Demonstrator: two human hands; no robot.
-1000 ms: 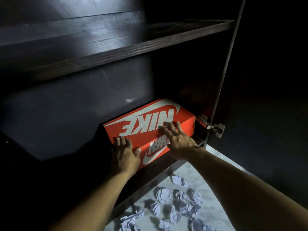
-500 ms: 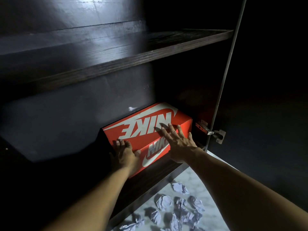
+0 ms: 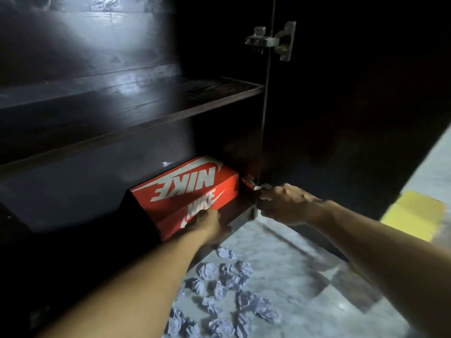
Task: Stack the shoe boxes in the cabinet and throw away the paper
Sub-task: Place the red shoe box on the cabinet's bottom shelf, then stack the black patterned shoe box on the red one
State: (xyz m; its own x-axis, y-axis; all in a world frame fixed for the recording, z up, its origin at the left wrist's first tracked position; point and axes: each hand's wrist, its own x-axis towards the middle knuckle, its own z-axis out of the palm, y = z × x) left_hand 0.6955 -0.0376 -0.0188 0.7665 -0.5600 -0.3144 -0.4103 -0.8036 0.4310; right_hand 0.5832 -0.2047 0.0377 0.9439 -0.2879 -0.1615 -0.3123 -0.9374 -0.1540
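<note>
An orange Nike shoe box lies on the bottom shelf of a dark cabinet, pushed into the right corner. My left hand rests against the box's front face near its lower edge, fingers spread on the cardboard. My right hand is off the box, to its right by the cabinet's side panel and lower hinge; it is blurred, with the fingers curled and nothing visible in them. Several crumpled balls of pale paper lie on the floor in front of the cabinet, below my arms.
A dark wooden shelf spans the cabinet above the box. The cabinet door stands open at the right, with an upper hinge. The floor is pale marble; a yellow patch shows at the right edge.
My right hand has left the top of the box and moved right to the cabinet's edge. My left hand slid right along the box front. The view has tilted up and right.
</note>
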